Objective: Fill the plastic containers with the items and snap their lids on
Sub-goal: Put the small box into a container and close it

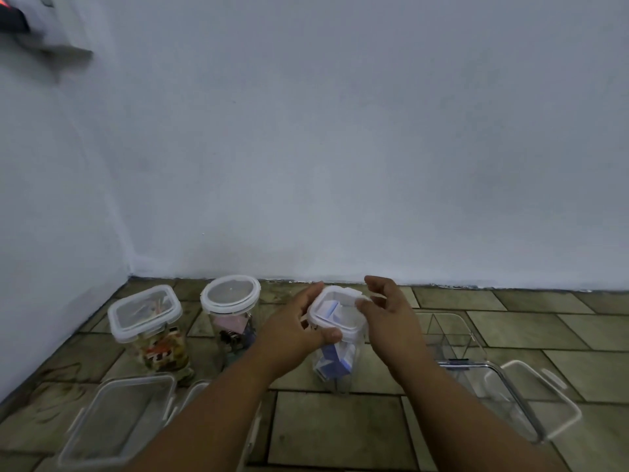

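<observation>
A tall clear container [335, 361] holding blue and white packets stands on the tiled floor in the middle. Its white-rimmed lid [337, 313] sits on top. My left hand [296, 327] grips the lid's left side, thumb on the front rim, fingers behind. My right hand [384, 311] is at the lid's right edge, thumb touching a lid flap, fingers loosely curved above. To the left stand two lidded containers: a square one [149, 327] with colourful items and a round one [231, 308] with pink and dark items.
A low clear container [112, 420] sits open at the near left. A lidless divided container [452, 335] stands to the right, with a clear lid with white clips [517, 400] in front of it. A white wall runs close behind.
</observation>
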